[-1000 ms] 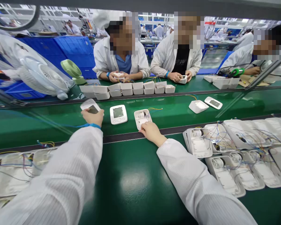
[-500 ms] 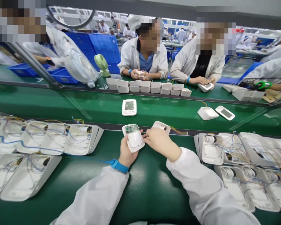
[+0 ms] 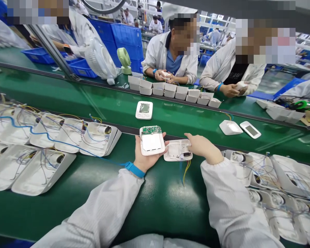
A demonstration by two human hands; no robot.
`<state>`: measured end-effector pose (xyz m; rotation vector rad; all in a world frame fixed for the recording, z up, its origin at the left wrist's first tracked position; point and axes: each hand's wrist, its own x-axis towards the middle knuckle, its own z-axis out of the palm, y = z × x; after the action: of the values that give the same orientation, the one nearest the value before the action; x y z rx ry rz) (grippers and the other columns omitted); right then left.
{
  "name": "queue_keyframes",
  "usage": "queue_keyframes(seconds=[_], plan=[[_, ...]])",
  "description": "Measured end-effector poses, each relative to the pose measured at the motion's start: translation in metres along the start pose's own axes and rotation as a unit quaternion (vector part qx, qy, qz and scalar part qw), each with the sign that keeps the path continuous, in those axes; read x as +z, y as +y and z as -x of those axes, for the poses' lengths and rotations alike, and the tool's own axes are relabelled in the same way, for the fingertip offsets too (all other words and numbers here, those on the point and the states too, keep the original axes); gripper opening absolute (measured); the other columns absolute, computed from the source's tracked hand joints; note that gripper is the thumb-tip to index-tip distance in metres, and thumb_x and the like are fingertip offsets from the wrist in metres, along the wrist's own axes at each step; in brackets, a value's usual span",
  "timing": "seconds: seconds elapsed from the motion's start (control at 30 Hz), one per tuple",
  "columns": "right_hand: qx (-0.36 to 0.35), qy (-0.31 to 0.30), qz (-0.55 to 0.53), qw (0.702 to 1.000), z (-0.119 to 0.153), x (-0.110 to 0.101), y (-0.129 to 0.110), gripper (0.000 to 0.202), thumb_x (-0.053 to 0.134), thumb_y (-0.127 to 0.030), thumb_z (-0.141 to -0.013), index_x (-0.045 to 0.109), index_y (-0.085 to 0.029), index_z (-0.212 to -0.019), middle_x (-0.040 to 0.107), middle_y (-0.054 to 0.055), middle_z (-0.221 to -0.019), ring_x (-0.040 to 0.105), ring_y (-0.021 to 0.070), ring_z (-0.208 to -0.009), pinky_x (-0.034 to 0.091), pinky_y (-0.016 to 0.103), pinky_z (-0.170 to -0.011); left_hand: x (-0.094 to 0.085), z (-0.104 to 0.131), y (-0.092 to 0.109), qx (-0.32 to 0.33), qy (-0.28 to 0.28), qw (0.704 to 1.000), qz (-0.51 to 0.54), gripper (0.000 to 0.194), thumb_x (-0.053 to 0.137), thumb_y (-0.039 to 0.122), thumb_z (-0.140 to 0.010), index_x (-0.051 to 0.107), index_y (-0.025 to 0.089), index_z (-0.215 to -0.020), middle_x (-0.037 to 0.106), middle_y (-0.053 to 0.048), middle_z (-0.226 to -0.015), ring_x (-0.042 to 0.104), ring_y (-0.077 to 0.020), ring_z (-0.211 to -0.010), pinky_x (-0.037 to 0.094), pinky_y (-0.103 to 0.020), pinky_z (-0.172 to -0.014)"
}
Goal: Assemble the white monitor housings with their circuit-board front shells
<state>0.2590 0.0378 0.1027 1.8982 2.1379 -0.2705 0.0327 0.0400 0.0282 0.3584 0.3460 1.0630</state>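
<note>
My left hand (image 3: pixel 142 156) is closed around the edges of a white monitor front cover (image 3: pixel 152 143), its inner side up. A green circuit board (image 3: pixel 151 130) shows along the cover's far end. Just right of it is an open white casing (image 3: pixel 173 151) with a dark round part inside and blue and yellow wires hanging toward me. My right hand (image 3: pixel 203 146) grips that casing at its right end, index finger stretched out past the far edge. The fingertips of my left hand reach the casing's left edge.
Rows of wired white casings stand at left (image 3: pixel 95 137) and right (image 3: pixel 263 168). On the green strip beyond lie a monitor cover (image 3: pixel 144 110), a casing (image 3: pixel 230 127) and another cover (image 3: pixel 250 130). Co-workers sit opposite behind a row of casings (image 3: pixel 170 90). A blue cord (image 3: pixel 103 159) runs to my left wristband.
The casing has turned, so its wires now point toward me instead of right. My right hand has moved from the front cover's edge to the casing's right end. The view has shifted.
</note>
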Motion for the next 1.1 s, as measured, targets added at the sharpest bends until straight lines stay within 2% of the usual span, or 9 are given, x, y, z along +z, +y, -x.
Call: queue_keyframes(seconds=[0.17,0.27,0.37,0.47,0.6,0.8,0.9,0.97,1.1], plan=[[-0.003,0.039,0.046,0.998,0.031,-0.013,-0.023,0.050,0.043,-0.031,-0.094,0.045,-0.015,-0.142,0.072,0.016,-0.096,0.069,0.0312,-0.088,0.048,0.036,-0.069,0.003,-0.001,0.004,-0.016,0.024,1.000,0.005,0.071,0.046,0.066,-0.084,0.052,0.017,-0.136,0.055,-0.018,-0.139,0.065,-0.0351,-0.105,0.053,-0.049,-0.085],[-0.140,0.017,0.026,0.990,0.053,-0.017,-0.040,0.040,0.047,-0.030,-0.091,0.057,-0.023,-0.129,0.073,0.012,-0.098,0.069,0.0278,-0.088,0.047,0.033,-0.070,0.002,-0.005,0.006,-0.006,0.033,0.999,-0.016,0.066,0.049,0.057,-0.083,0.053,0.015,-0.134,0.057,-0.018,-0.136,0.065,-0.0353,-0.106,0.052,-0.048,-0.086],[-0.250,-0.028,0.006,0.968,0.069,-0.013,-0.057,0.052,0.059,-0.032,-0.083,0.054,-0.026,-0.135,0.073,0.010,-0.094,0.070,0.0271,-0.086,0.048,0.032,-0.069,-0.001,-0.010,0.006,0.026,0.024,0.999,-0.031,0.061,0.055,0.050,-0.080,0.057,0.013,-0.128,0.059,-0.017,-0.134,0.065,-0.0348,-0.106,0.051,-0.048,-0.088],[-0.266,-0.038,0.011,0.963,0.074,-0.002,-0.070,0.069,0.068,-0.030,-0.075,0.048,-0.025,-0.142,0.074,0.009,-0.087,0.070,0.0293,-0.083,0.049,0.035,-0.069,-0.004,-0.011,0.002,0.036,0.012,0.999,-0.029,0.061,0.060,0.048,-0.075,0.061,0.009,-0.122,0.063,-0.019,-0.127,0.066,-0.0339,-0.101,0.051,-0.044,-0.085],[-0.210,0.013,0.032,0.977,0.057,0.016,-0.080,0.066,0.068,-0.016,-0.074,0.053,-0.022,-0.138,0.072,0.013,-0.105,0.071,0.0276,-0.084,0.051,0.035,-0.072,-0.010,-0.015,-0.005,0.018,-0.012,1.000,-0.017,0.061,0.065,0.047,-0.072,0.063,0.006,-0.117,0.064,-0.021,-0.124,0.066,-0.0338,-0.100,0.049,-0.044,-0.085],[-0.195,0.183,0.055,0.962,0.021,0.034,-0.074,0.024,0.055,-0.029,-0.091,0.070,-0.019,-0.107,0.069,0.010,-0.095,0.068,0.0246,-0.072,0.048,0.033,-0.058,-0.019,-0.020,-0.011,0.036,-0.006,0.999,-0.029,0.057,0.071,0.043,-0.067,0.066,0.007,-0.111,0.067,-0.020,-0.116,0.067,-0.0324,-0.096,0.049,-0.044,-0.085],[-0.239,0.247,-0.005,0.939,0.009,0.039,-0.060,0.030,0.047,-0.036,-0.095,0.073,-0.022,-0.092,0.067,0.007,-0.089,0.066,0.0199,-0.068,0.047,0.031,-0.055,-0.020,-0.020,-0.012,0.037,-0.001,0.999,-0.030,0.055,0.073,0.040,-0.066,0.066,0.008,-0.110,0.069,-0.018,-0.111,0.068,-0.0312,-0.093,0.049,-0.044,-0.085],[-0.269,0.284,-0.080,0.917,0.001,0.039,-0.050,0.036,0.044,-0.042,-0.097,0.074,-0.024,-0.091,0.067,0.007,-0.098,0.067,0.0180,-0.074,0.050,0.029,-0.058,-0.019,-0.021,-0.013,0.046,0.009,0.998,-0.030,0.054,0.074,0.038,-0.065,0.067,0.007,-0.109,0.070,-0.017,-0.107,0.068,-0.0297,-0.090,0.050,-0.042,-0.084],[-0.303,0.275,-0.221,0.885,-0.011,0.035,-0.033,0.038,0.048,-0.053,-0.093,0.074,-0.026,-0.091,0.070,0.004,-0.106,0.069,0.0183,-0.089,0.055,0.028,-0.076,-0.020,-0.022,-0.014,0.049,0.024,0.998,-0.044,0.055,0.075,0.038,-0.064,0.068,0.004,-0.106,0.072,-0.017,-0.096,0.069,-0.0274,-0.085,0.051,-0.038,-0.081]])
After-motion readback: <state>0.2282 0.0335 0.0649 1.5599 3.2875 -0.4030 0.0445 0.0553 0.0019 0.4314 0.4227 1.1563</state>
